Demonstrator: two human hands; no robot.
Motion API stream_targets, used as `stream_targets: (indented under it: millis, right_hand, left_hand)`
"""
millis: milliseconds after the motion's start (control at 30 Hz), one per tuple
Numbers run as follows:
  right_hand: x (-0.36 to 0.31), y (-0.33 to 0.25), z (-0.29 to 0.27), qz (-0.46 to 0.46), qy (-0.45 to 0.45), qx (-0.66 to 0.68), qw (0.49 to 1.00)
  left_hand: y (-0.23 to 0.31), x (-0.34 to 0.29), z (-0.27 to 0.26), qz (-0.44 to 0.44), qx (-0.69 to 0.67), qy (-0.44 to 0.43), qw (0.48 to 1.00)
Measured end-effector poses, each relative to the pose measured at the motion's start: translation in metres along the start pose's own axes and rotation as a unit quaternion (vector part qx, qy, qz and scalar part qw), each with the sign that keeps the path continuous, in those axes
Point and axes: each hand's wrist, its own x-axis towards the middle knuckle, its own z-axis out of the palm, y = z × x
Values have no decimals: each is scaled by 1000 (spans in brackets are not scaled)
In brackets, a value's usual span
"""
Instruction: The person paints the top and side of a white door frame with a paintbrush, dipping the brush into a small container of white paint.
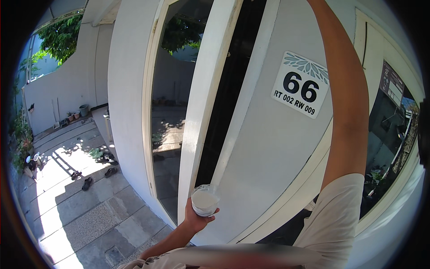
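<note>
My left hand [195, 219] is wrapped round a small clear plastic tub [207, 211] and holds it up in front of the wall, low in the middle of the view. White, paste-like or paint-like stuff [205, 200] fills much of the tub, and its sides are smeared white. My right arm [349, 98] reaches straight up along the wall. The right hand lies beyond the top edge, so its fingers and anything in them are hidden.
A pale grey wall [264, 148] carries a white number plate [301, 84]. Left of it stands a white door [210, 89], partly open on a dark gap, beside a tall glass pane [172, 112]. A window [389, 134] is at right. Sandals [87, 183] lie on the paved floor [96, 219].
</note>
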Motion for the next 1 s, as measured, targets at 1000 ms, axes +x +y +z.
stream_targets:
  millis: [1000]
  right_hand:
    - [10, 2, 61, -6, -44, -56, 997]
  left_hand:
    - [17, 4, -17, -11, -42, -29, 999]
